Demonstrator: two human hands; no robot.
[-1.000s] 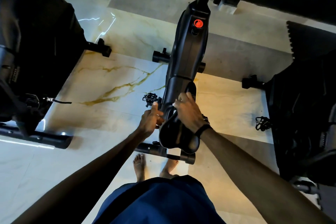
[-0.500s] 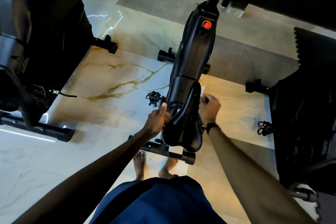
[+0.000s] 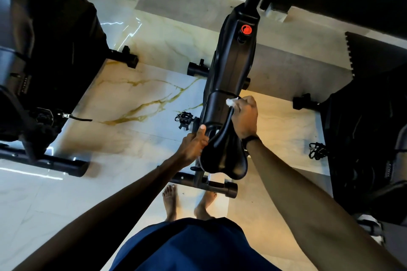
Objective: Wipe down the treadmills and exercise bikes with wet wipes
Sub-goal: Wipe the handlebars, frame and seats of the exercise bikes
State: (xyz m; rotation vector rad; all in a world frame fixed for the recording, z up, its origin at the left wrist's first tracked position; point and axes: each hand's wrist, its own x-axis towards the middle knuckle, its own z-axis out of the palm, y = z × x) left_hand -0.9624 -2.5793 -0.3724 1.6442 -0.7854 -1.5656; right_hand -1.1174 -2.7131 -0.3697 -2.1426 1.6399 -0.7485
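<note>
A black exercise bike (image 3: 231, 68) stands in front of me, seen from above, with a red knob (image 3: 246, 29) on its frame. Its black saddle (image 3: 224, 156) is closest to me. My left hand (image 3: 193, 145) grips the saddle's left edge, thumb up. My right hand (image 3: 244, 116) holds a crumpled white wet wipe (image 3: 231, 101) against the saddle's narrow nose, on its right side. A dark band sits on my right wrist.
Another black machine (image 3: 44, 50) stands to the left with its floor bar (image 3: 55, 163). A third machine (image 3: 363, 149) fills the right side. A dark mat (image 3: 374, 55) lies at the back right. My bare feet (image 3: 189, 202) stand on the marble floor behind the bike's rear bar (image 3: 211, 185).
My right hand with the wipe has moved from the top of the saddle to its right side and forward along the nose. My left hand has kept its hold on the left edge.
</note>
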